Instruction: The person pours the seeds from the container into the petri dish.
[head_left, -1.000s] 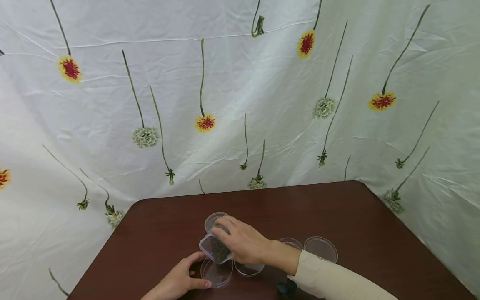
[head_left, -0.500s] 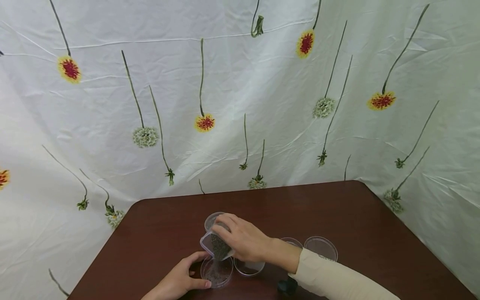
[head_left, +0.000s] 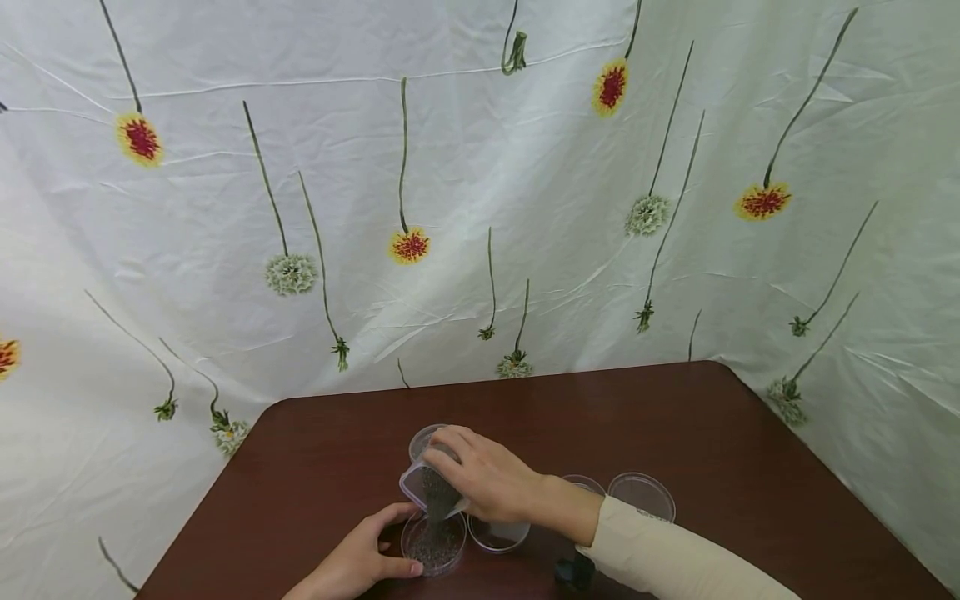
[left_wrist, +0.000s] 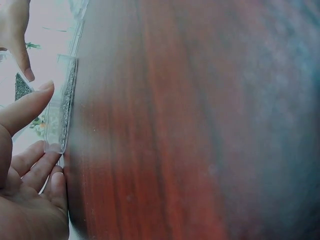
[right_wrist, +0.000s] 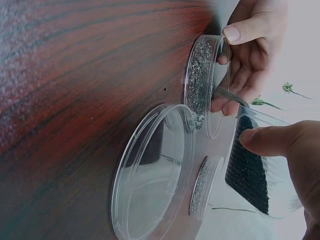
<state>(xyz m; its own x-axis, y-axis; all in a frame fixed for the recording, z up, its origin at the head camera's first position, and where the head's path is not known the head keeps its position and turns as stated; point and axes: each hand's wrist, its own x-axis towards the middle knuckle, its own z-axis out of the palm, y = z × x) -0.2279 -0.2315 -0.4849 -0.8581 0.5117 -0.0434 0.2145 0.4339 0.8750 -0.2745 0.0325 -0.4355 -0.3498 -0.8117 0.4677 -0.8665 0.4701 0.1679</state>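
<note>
My left hand (head_left: 360,554) holds a clear petri dish (head_left: 433,560) at the table's front, its thumb at the near rim and fingers round the far side. Dark grey granules cover the bottom of that dish. Above it, my right hand (head_left: 487,475) grips a clear plastic container (right_wrist: 247,172), tilted toward the dish and partly filled with dark granules. A stream of granules falls from its lip into the dish. In the right wrist view, the right thumb presses on the container's side; its other fingers are mostly hidden.
An open clear dish (head_left: 498,537) stands just right of the held one. Behind sits another dish (head_left: 422,439) with granules in it. Two more clear round pieces, one a dish or lid (head_left: 642,497), lie at right, near a small black object (head_left: 573,575). Flowered cloth (head_left: 465,167) hangs behind the table.
The granules have begun flowing from the tilted container, and the held dish has gone from bare to covered with them. Both hands stay nearly in place.
</note>
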